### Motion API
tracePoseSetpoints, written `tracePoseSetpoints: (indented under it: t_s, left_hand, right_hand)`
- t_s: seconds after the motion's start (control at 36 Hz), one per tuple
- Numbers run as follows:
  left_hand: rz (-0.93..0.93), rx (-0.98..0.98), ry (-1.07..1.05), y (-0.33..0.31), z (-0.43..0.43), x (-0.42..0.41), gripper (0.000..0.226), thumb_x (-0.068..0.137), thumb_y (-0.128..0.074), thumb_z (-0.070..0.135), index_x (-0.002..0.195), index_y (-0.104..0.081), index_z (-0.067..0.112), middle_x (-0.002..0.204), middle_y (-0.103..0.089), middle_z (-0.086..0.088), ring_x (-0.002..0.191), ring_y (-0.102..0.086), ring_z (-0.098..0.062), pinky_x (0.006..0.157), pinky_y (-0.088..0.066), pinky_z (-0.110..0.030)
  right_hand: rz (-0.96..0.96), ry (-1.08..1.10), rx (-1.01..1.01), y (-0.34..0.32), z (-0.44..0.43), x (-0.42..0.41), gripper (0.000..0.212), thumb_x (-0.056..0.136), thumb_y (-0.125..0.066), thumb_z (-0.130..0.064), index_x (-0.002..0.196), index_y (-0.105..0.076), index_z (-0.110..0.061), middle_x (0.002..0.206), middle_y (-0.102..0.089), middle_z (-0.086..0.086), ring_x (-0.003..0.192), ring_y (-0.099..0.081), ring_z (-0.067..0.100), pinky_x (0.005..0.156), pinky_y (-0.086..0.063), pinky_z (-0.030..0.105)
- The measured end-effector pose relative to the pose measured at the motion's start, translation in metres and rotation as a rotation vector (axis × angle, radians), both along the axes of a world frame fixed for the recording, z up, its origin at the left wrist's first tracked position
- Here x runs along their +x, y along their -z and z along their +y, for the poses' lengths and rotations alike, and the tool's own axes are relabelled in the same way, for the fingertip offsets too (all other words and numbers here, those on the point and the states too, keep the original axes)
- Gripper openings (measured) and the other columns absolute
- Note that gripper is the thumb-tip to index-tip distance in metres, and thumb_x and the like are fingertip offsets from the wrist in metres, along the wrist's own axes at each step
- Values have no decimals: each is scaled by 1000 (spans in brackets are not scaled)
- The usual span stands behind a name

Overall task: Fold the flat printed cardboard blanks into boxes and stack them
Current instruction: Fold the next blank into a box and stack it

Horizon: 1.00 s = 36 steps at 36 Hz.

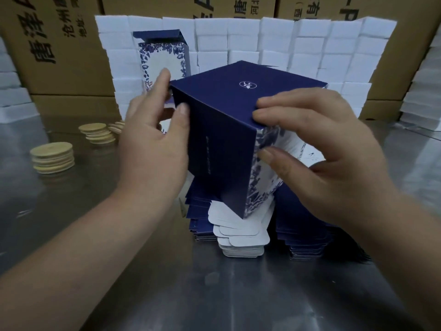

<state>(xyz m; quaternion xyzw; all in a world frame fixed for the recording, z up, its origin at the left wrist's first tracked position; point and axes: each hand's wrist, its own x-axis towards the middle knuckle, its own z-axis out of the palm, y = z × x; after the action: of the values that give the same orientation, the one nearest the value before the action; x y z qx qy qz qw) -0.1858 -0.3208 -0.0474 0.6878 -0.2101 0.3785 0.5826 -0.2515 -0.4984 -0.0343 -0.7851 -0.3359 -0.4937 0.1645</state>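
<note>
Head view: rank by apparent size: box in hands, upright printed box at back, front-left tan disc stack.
1. Held box, nearest the camera, so inflated.
2. Upright printed box, partly behind the left hand.
3. Tan disc stack.

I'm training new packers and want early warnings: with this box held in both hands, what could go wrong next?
1. The right hand pinches the box at its top corner, thumb on the floral side; hard pressure there might crease the print.
2. The box hangs just above the unevenly piled flat blanks; lowering it carelessly might knock them askew.
</note>
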Motion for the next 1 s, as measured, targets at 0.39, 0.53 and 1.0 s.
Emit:
tracePoseSetpoints:
  t_s: [0.39,0.53,1.0]
  left_hand:
    - [-341,375,93,0,-12,-30,28,82,-53,37,108,-43,33,121,-42,17,127,-28,6,114,-23,-41]
    - [-410,362,69,0,-12,-28,20,86,-53,30,104,-47,24,112,-46,18,115,-33,20,113,-27,-36]
    - [-454,208,-22,0,-32,-36,17,81,-62,20,95,-54,21,93,-55,0,97,-53,-16,96,-42,-30]
  right_hand:
    - [-2,92,130,4,18,-1,37,78,-60,-24,110,-62,-5,105,-53,-10,103,-48,13,90,-44,53]
    - [11,102,177,2,-4,7,41,86,-53,-24,121,-56,-3,121,-44,-4,119,-44,18,103,-36,52]
    - [-29,-44,221,0,-17,19,21,89,-59,-18,108,-52,-23,109,-53,-10,106,-55,22,96,-43,39]
